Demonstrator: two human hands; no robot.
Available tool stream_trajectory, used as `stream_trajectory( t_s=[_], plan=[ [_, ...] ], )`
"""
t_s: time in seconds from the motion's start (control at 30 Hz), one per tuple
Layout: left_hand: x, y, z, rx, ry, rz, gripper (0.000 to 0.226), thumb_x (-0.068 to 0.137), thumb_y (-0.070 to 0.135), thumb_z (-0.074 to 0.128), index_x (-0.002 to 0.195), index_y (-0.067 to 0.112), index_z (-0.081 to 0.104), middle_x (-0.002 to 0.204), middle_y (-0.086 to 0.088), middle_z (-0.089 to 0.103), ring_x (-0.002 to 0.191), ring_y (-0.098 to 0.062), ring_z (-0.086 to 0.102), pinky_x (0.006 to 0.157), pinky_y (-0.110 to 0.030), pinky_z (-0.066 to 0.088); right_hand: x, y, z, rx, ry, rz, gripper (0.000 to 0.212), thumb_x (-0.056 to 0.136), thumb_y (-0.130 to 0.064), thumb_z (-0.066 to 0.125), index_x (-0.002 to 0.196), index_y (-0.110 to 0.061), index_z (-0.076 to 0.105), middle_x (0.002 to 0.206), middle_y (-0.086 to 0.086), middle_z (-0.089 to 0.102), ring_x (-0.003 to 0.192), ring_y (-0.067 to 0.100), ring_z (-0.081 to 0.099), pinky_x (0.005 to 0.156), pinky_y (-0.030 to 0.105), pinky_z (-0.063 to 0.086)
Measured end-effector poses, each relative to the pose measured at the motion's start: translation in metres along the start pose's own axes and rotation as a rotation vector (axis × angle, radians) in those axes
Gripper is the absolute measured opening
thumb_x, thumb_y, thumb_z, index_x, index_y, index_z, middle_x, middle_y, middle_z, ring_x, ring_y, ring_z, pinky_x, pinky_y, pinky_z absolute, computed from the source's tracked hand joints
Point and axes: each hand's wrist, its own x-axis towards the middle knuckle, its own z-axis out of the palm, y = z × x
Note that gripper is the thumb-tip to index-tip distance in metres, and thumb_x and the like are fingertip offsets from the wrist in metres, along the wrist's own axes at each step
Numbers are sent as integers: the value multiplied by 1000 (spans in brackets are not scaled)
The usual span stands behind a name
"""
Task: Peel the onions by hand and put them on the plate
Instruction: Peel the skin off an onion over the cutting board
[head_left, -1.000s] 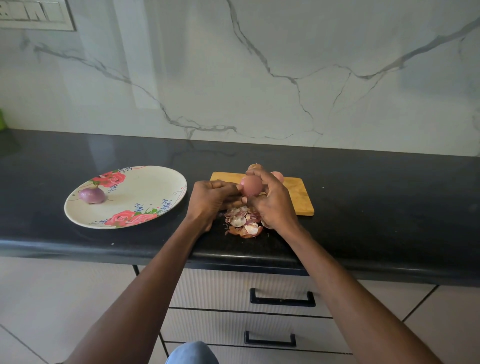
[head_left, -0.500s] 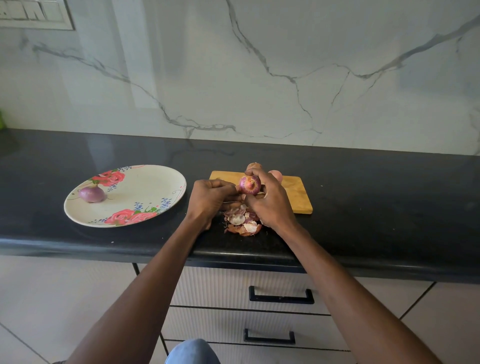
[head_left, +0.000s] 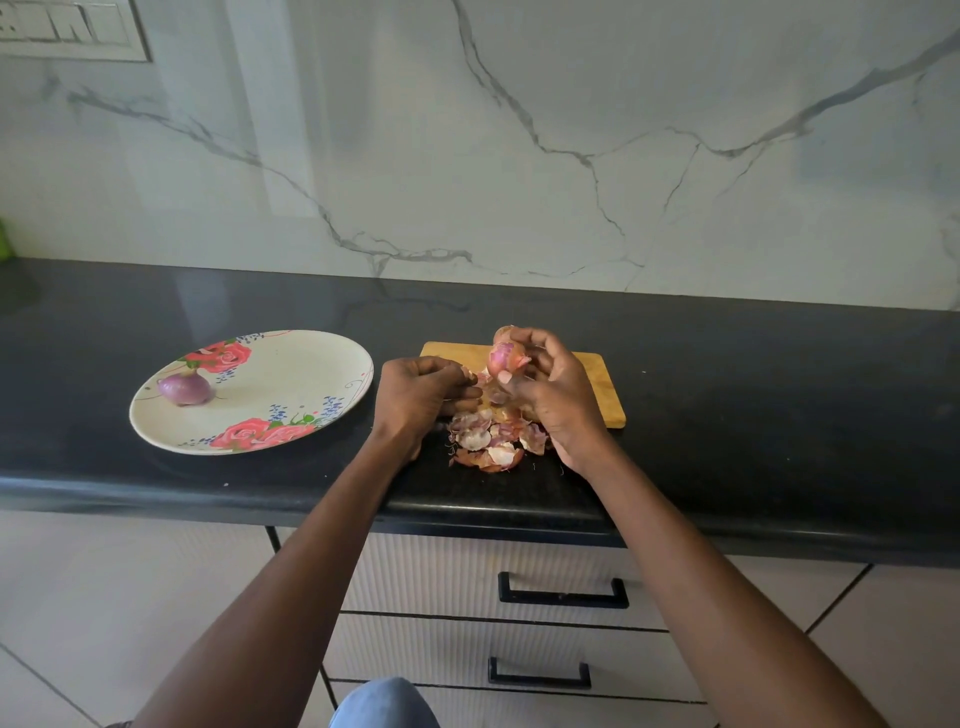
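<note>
My right hand (head_left: 556, 400) grips a partly peeled reddish onion (head_left: 503, 357) above the near left corner of the wooden cutting board (head_left: 597, 384). Just left of it, my left hand (head_left: 421, 397) has curled fingers pinching a strip of onion skin (head_left: 470, 372). A heap of peeled skins (head_left: 493, 439) lies on the black counter between my wrists. One peeled purple onion (head_left: 185, 388) sits on the left side of the floral plate (head_left: 291, 374). Another onion behind my right hand is mostly hidden.
The black counter (head_left: 753, 415) runs along a marble wall; its front edge is close under my forearms. Drawers with black handles (head_left: 563, 592) sit below. A switch panel (head_left: 67, 28) is on the wall at top left.
The right hand has turned the onion, showing looser skin on it. The left hand's fingers have pulled a piece of skin away to the left.
</note>
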Motion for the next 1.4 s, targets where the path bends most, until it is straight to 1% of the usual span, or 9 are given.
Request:
stream_trajectory(
  t_s=[0.17, 0.37, 0.5, 0.63, 0.8, 1.03, 1.13, 1.23, 1.4],
  plan=[
    [-2, -1, 3, -15, -8, 110, 20, 101, 5, 55, 116, 6, 67, 99, -10, 76, 87, -24, 76, 75, -32, 63, -1, -4, -2, 117, -28, 66, 49, 81, 9, 75, 117, -20, 60, 127, 5, 68, 114, 19, 67, 71, 30, 60],
    [-6, 2, 4, -57, -126, 125, 20, 95, 12, 66, 113, 6, 72, 99, -12, 77, 90, -27, 76, 76, -32, 62, 0, 0, -1, 45, -70, 6, 53, 78, 7, 80, 118, -18, 57, 130, 6, 66, 121, 20, 64, 92, 40, 59],
    [-6, 4, 3, -130, -201, 85, 18, 89, 11, 72, 107, 6, 74, 102, -17, 76, 94, -33, 74, 83, -38, 62, 0, -2, -2, 12, -101, -22, 53, 78, 7, 80, 124, -12, 62, 131, 3, 65, 121, 14, 63, 90, 32, 58],
    [-6, 4, 3, -173, -223, 55, 22, 86, 5, 72, 107, 0, 74, 104, -21, 75, 97, -35, 73, 84, -38, 62, 0, -1, -3, -16, -102, -40, 46, 77, 6, 80, 109, -24, 68, 135, 11, 59, 121, 12, 63, 88, 31, 59],
    [-8, 4, 4, -128, -191, 86, 15, 91, -1, 66, 104, -2, 74, 99, -21, 75, 87, -30, 75, 79, -33, 63, -1, -4, -7, -63, -123, -39, 51, 78, 1, 82, 116, -29, 71, 131, 7, 62, 121, 14, 64, 98, 41, 57],
    [-8, 2, 2, -81, -127, 120, 17, 94, -3, 61, 96, 4, 76, 93, -19, 76, 82, -28, 74, 76, -32, 62, -3, -7, -4, -82, -109, -53, 52, 78, -6, 83, 114, -42, 73, 132, 19, 50, 117, 21, 63, 94, 34, 58],
    [-10, 5, 4, -131, -187, 98, 11, 91, 3, 67, 96, 5, 76, 96, -18, 76, 88, -30, 74, 79, -33, 62, -4, -7, -5, -99, -123, -34, 58, 79, -2, 82, 127, -32, 69, 125, 7, 59, 118, 19, 64, 97, 39, 57],
    [-10, 6, 3, -146, -195, 88, 12, 91, 1, 66, 91, 6, 77, 96, -20, 76, 86, -30, 75, 79, -34, 63, -6, -12, -6, -153, -136, -10, 59, 85, 1, 76, 137, -23, 62, 108, -18, 55, 109, 8, 62, 96, 31, 56],
    [-7, 3, 1, -60, -92, 116, 19, 94, -2, 60, 90, 7, 76, 85, -17, 76, 73, -24, 75, 73, -31, 63, -3, -11, -6, -174, -124, 1, 51, 90, -4, 71, 136, -26, 63, 118, -5, 44, 118, 17, 57, 96, 34, 57]
  ],
)
